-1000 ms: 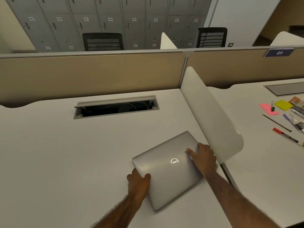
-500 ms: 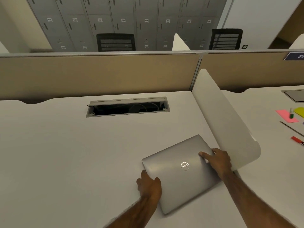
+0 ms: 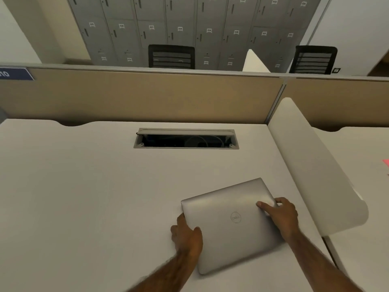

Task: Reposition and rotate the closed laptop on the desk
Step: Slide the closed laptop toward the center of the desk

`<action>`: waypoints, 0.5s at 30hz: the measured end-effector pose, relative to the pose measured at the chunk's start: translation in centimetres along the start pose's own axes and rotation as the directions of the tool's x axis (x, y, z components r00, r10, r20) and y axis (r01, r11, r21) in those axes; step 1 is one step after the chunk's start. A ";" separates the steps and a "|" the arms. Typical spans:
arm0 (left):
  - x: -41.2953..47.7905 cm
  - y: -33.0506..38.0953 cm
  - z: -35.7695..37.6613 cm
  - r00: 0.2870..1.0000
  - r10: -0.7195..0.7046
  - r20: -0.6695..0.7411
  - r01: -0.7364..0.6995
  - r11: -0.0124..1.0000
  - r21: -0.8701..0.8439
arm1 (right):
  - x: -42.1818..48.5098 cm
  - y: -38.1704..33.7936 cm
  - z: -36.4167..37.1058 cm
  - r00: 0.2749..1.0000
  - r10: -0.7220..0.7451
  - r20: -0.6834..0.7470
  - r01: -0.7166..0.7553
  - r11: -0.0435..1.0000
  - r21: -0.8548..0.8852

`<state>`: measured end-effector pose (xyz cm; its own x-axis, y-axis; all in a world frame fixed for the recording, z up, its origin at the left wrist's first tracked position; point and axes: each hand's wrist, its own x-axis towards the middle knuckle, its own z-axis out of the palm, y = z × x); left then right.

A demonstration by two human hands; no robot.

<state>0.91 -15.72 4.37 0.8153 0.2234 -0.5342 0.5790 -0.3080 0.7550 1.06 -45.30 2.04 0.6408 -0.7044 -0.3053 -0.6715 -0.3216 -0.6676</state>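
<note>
Both hands grip a closed silver laptop that lies flat on a pale grey desk, near its front edge and towards the right side, turned at an angle to the desk's edges. Starting at the far left, a blue sign on the tan partition is cut off by the frame, so its number cannot be read in full. Moving right, the person's left hand clasps the laptop's left edge: the thumb lies on the lid and the fingers curl down beside the edge, their tips hidden. Behind it, a rectangular cable well is sunk into the desk with its flap raised; inside it is dark, with a loop of pale cable faintly visible and little else that can be made out. A round logo marks the middle of the lid, blurred beyond reading. The right hand holds the laptop's right edge, index finger stretched across the lid, the other fingers wrapped over the rim and partly hidden. Further right, a curved white divider stands just beside the laptop. A pink scrap is cut off at the right border. Beyond the partition stand grey lockers and two black chairs, only their backs showing.
</note>
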 end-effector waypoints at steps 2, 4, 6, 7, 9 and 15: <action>1.0 -0.1 -2.2 0.999 0.019 -0.027 -0.020 1.000 -0.023 | -0.9 -1.8 1.8 0.999 -0.032 -0.001 0.032 0.999 -0.004; 2.2 -0.2 -4.7 0.997 0.019 -0.069 -0.022 0.999 -0.046 | -1.8 -3.7 3.7 0.998 -0.055 0.016 0.056 0.998 -0.016; 3.3 -0.3 -7.2 0.994 0.015 -0.112 -0.022 0.998 -0.062 | -2.8 -5.8 5.9 0.996 -0.075 0.036 0.076 0.997 -0.026; 3.9 -0.4 -8.5 0.991 0.013 -0.131 -0.022 0.998 -0.067 | -3.5 -6.9 6.9 0.996 -0.083 0.045 0.084 0.996 -0.024; 5.1 -0.7 -11.1 0.987 0.011 -0.161 -0.023 0.997 -0.070 | -4.7 -8.8 9.3 0.993 -0.103 0.058 0.104 0.994 -0.016; 8.8 -2.1 -18.5 0.974 -0.002 -0.225 -0.012 0.998 -0.059 | -8.3 -13.5 16.1 0.986 -0.125 0.109 0.131 0.990 -0.046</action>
<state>6.79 3.95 5.14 0.7923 0.4267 -0.4361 0.5682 -0.2554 0.7822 10.83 -24.88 2.66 0.7563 -0.5857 -0.2915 -0.5986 -0.4399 -0.6695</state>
